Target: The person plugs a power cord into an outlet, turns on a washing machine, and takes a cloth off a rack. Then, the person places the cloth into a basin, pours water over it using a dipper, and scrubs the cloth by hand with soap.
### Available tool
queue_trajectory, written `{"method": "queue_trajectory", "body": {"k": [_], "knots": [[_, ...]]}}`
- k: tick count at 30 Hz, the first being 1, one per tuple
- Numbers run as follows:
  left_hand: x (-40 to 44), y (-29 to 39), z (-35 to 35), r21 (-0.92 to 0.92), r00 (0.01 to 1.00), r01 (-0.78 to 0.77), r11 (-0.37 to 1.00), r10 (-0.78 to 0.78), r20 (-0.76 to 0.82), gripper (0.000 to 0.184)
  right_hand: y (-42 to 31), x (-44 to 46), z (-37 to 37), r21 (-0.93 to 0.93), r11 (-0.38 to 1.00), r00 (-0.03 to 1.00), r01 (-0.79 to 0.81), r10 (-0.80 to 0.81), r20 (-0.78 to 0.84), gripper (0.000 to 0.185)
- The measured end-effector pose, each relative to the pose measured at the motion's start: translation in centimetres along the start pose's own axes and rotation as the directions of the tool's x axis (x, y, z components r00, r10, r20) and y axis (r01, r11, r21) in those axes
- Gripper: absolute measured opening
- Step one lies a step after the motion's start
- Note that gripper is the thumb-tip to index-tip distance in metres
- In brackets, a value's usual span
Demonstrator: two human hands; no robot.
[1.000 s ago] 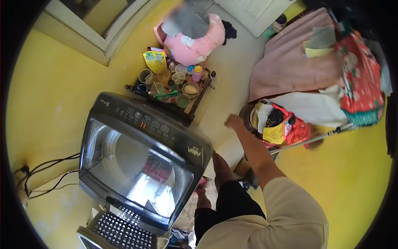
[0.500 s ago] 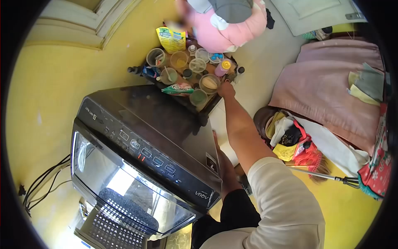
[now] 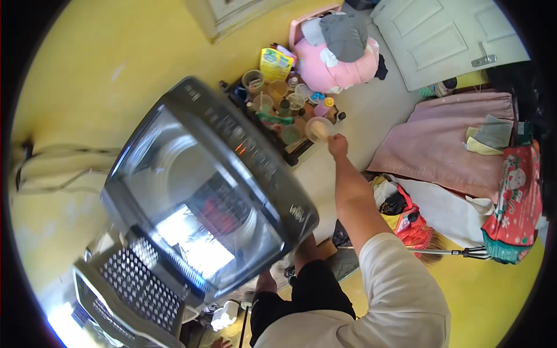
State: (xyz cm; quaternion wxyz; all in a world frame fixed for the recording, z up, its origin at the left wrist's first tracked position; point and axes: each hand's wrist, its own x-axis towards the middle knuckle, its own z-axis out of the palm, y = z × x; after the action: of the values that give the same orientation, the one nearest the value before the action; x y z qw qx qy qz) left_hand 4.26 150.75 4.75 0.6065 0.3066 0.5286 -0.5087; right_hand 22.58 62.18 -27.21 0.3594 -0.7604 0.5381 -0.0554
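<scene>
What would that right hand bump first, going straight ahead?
Past the clear tub it seems to grip, the right hand would probably meet the purple bottle first, though depth is unclear.

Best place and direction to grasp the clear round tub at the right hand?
Probably pinch the tub by its near rim, coming from the forearm side, where the right hand meets it: the round edge faces that way, while other containers crowd the far side.
</scene>
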Motion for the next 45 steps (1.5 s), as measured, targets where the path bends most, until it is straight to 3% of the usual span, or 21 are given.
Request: {"method": "queue_trajectory", "body": {"k": [1,2,3,4,5,7,8,10,12,15,19,26,29,32,33,34,36,38,40,42,45], "knots": [[-0.8,-1.1,-3.8,-0.285,0.837,0.389,0.876,-0.206,0.507,0.038,1.3,-1.5,-1.1,-0.002,0.999,0.998,0.053,-0.053,-0.035,0.033],[-1.2,-2.5,-7.0,-0.247,0.651,0.578,0.778,-0.257,0.714,0.038,2.7,-2.5,-2.2,-0.005,0.993,0.991,0.114,-0.115,-0.067,0.033],[-0.8,-2.5,-9.3,-0.259,0.814,0.323,0.910,-0.127,0.566,0.037,3.2,-4.6,-3.9,-0.007,0.992,0.988,0.128,-0.129,-0.085,0.032],[-0.3,-2.6,-11.5,0.038,0.982,-0.136,0.990,0.130,0.135,0.036,3.6,-8.1,-6.0,-0.027,0.992,0.989,0.121,-0.123,-0.083,0.031],[0.8,-2.2,-13.2,0.427,0.925,-0.169,0.888,0.293,-0.242,0.035,3.6,-11.3,-8.1,-0.044,0.991,0.989,0.124,-0.128,-0.080,0.029],[1.1,-2.2,-15.1,0.456,0.898,-0.258,0.852,0.386,-0.213,0.036,4.2,-18.7,-11.8,-0.094,0.988,0.989,0.126,-0.132,-0.065,0.027],[1.2,-2.0,-14.6,0.562,0.793,-0.235,0.793,0.491,-0.360,0.038,4.4,-22.6,-13.5,-0.124,0.984,0.990,0.129,-0.136,-0.048,0.026],[0.4,0.8,-13.8,0.522,0.805,-0.249,0.816,0.474,-0.357,0.036,3.9,-31.1,-15.6,-0.178,0.973,0.989,0.150,-0.151,0.009,0.023],[0.1,0.1,-17.5,0.505,0.729,-0.510,0.696,0.662,-0.177,0.033,3.0,-39.6,-16.3,-0.236,0.948,0.972,0.214,-0.183,0.145,0.021],[-3.5,-0.3,-18.5,0.373,0.688,-0.586,0.719,0.685,-0.239,0.038,-0.8,-50.6,-14.8,-0.230,0.899,0.880,0.372,-0.263,0.395,0.017],[-1.2,-4.1,-25.7,0.240,0.623,-0.655,0.716,0.692,-0.365,0.037,-9.2,-64.3,-7.3,-0.026,0.716,0.534,0.697,-0.495,0.686,0.009],[-0.1,-11.4,-30.1,0.116,0.609,-0.647,0.753,0.602,-0.516,0.035,-20.2,-88.6,11.5,0.418,0.601,-0.180,0.681,-0.416,0.891,0.006],[1.1,-13.2,-31.6,0.001,0.610,-0.674,0.739,0.557,-0.564,0.035,-23.2,-98.3,18.0,0.510,0.570,-0.362,0.644,-0.361,0.860,0.016],[3.0,-15.7,-34.3,-0.168,0.619,-0.704,0.690,0.480,-0.622,0.033,-25.3,-107.1,25.2,0.473,0.615,-0.410,0.631,-0.253,0.876,0.016],[4.3,-16.2,-35.4,-0.195,0.625,-0.708,0.679,0.474,-0.620,0.033,-26.6,-109.9,27.3,0.488,0.564,-0.409,0.666,-0.272,0.871,0.017],[6.1,-16.5,-36.7,-0.224,0.511,-0.855,0.468,0.683,-0.522,0.032,-28.1,-112.5,29.0,0.499,0.511,-0.404,0.700,-0.292,0.867,0.019],[9.7,-16.5,-40.1,-0.349,0.104,-0.937,-0.023,0.935,-0.340,0.028,-28.9,-117.2,34.2,0.278,0.765,-0.244,0.581,-0.162,0.956,0.020],[10.8,-15.4,-43.2,-0.445,-0.135,-0.861,-0.248,0.954,-0.269,0.026,-28.7,-120.7,41.2,0.177,0.903,-0.134,0.392,-0.134,0.982,0.016],[11.3,-12.5,-46.3,-0.380,0.311,-0.918,0.116,0.805,-0.505,0.029,-30.1,-123.9,47.9,0.127,0.952,0.020,0.278,-0.138,0.990,0.014],[10.7,-10.6,-49.5,-0.403,0.614,-0.771,0.494,0.407,-0.676,0.031,-31.2,-125.1,55.4,0.146,0.975,0.216,0.166,-0.180,0.959,0.018],[6.1,-7.1,-55.1,-0.464,0.646,-0.751,0.470,0.382,-0.661,0.032,-35.8,-124.4,65.9,0.134,0.963,0.458,0.232,-0.230,0.858,0.022]]}}
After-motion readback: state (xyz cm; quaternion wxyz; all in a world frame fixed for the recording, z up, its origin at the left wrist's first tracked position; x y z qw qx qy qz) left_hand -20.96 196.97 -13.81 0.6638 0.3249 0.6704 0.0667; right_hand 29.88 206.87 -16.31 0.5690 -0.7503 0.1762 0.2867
